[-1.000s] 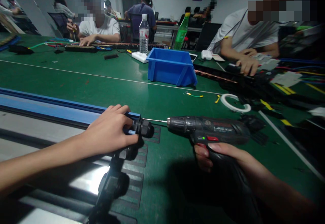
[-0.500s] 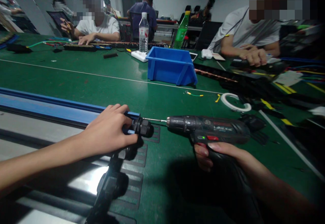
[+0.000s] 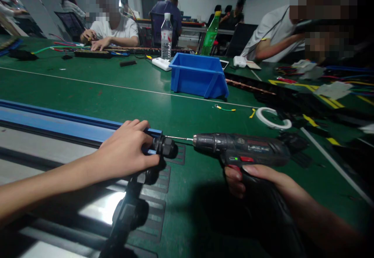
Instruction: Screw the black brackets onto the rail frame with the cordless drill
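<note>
We hold the drill in our right hand, fingers wrapped round its grip, bit at right end of blue rail; left hand clasps that end.

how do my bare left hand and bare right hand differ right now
The left hand grips the end of a long blue metal-looking rail; the right hand holds a black power drill by its handle. The left hand shows mostly its back, the right hand its thumb and curled fingers. The left hand is well lit, the right hand partly shadowed. Both are bare.
</note>
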### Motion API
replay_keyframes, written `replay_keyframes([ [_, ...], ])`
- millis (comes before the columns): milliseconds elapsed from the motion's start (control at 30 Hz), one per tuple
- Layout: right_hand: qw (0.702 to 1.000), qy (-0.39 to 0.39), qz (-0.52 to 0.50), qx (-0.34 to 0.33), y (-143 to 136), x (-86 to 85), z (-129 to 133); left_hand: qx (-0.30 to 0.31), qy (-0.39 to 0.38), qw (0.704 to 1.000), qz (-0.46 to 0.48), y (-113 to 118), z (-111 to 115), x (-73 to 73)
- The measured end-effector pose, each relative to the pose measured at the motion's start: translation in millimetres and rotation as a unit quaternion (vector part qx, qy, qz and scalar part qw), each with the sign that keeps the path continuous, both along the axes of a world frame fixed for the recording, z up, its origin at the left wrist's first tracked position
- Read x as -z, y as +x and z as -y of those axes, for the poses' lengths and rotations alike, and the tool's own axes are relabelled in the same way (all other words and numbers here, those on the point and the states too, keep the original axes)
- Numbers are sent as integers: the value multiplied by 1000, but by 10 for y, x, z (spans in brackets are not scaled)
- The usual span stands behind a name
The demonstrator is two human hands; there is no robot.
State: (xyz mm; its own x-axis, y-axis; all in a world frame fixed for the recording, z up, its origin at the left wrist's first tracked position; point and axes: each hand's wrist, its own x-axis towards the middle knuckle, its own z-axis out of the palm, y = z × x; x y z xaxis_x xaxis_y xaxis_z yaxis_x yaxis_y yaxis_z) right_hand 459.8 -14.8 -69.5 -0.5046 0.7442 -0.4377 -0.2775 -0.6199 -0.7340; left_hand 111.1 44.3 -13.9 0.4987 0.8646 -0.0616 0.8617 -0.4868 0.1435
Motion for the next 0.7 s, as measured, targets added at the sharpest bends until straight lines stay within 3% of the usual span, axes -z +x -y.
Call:
replay_keyframes([
  [700, 1000, -5, 5, -9, 0, 21, -18, -6, -9, 1000, 9, 12, -1, -4],
])
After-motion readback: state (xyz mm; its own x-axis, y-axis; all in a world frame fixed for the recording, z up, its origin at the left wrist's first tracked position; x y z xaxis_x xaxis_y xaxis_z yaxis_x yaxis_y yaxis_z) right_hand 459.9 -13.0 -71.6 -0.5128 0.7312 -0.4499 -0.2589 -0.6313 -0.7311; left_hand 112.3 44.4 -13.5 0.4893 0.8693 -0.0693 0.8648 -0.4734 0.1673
